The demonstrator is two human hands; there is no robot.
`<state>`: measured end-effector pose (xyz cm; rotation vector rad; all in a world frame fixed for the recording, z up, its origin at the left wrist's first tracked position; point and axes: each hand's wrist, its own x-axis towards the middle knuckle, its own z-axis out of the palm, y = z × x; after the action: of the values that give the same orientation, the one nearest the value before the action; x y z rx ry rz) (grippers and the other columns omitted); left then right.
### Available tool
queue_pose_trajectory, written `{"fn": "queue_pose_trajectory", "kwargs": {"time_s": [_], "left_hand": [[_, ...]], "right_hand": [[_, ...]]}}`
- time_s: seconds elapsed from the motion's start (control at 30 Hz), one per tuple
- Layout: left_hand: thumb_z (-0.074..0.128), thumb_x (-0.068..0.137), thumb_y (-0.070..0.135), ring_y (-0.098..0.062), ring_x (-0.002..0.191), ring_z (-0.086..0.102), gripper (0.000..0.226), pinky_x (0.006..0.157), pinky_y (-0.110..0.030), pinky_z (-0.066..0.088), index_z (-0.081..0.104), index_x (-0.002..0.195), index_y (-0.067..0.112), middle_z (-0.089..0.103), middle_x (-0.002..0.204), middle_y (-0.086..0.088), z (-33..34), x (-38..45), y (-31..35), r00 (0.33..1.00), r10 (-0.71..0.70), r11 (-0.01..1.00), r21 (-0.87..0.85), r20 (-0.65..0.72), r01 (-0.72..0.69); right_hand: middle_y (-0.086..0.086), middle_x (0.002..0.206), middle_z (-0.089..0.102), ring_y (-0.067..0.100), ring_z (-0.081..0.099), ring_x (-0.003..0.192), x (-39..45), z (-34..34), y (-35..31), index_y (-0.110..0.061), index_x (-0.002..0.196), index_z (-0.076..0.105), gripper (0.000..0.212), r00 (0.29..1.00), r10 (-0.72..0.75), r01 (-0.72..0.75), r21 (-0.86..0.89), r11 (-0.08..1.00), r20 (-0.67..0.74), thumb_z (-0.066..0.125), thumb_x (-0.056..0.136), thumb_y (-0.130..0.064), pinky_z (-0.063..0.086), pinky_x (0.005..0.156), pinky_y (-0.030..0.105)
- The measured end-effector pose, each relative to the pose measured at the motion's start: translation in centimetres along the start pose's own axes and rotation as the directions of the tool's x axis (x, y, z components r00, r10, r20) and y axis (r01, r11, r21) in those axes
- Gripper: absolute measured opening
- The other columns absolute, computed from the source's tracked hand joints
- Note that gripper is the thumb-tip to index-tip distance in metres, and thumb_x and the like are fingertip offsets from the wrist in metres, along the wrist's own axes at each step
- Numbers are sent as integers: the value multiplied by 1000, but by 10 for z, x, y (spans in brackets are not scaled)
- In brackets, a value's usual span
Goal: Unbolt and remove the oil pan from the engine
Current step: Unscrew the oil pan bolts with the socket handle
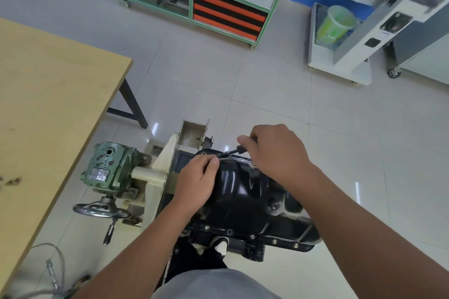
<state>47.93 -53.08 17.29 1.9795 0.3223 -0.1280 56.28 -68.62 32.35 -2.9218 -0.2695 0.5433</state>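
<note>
Both hands meet at the far rim of the pan (245,192): the right hand (274,153) is curled round a slim tool (230,152) whose tip points left onto a rim bolt, while the left hand (198,181) pinches at that tip, palm resting on the pan. The black pan lies bolted on the engine just below the hands, long axis running near-right to far-left — near-rim bolts (274,241) are still in place. The engine hangs on a stand (161,172) with a handwheel (102,210) over tiled floor (315,141), a worktop (48,104) to the left.
</note>
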Motion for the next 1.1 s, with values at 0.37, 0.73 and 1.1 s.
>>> {"fn": "queue_pose_trajectory", "kwargs": {"time_s": [0.37, 0.73, 1.1], "left_hand": [[64, 98, 32, -7, 81, 61, 15, 75, -28, 45, 77, 89, 28, 67, 84, 16, -6, 67, 6, 995, -58, 965, 260, 76, 36], [76, 90, 16, -12, 104, 66, 21, 97, -35, 53, 82, 105, 30, 76, 108, 11, -14, 119, 18, 819, 8, 828, 455, 574, -327], [80, 88, 31, -7, 92, 66, 11, 88, -35, 56, 75, 92, 39, 73, 93, 20, -6, 126, 15, 810, 13, 773, 508, 587, -380]], "right_hand": [[-5, 102, 74, 25, 66, 93, 7, 5, -4, -25, 117, 65, 37, 999, 12, -10, 65, 998, -31, 55, 98, -55, 55, 76, 37], [-7, 96, 71, 18, 67, 90, -5, 8, 18, -30, 105, 72, 19, 998, 33, -21, 226, 974, -51, 67, 94, -45, 56, 77, 35], [-16, 82, 67, 3, 62, 69, -26, 6, 68, -34, 86, 72, 4, 948, 260, -154, 455, 877, -182, 74, 88, -33, 45, 56, 19]]}}
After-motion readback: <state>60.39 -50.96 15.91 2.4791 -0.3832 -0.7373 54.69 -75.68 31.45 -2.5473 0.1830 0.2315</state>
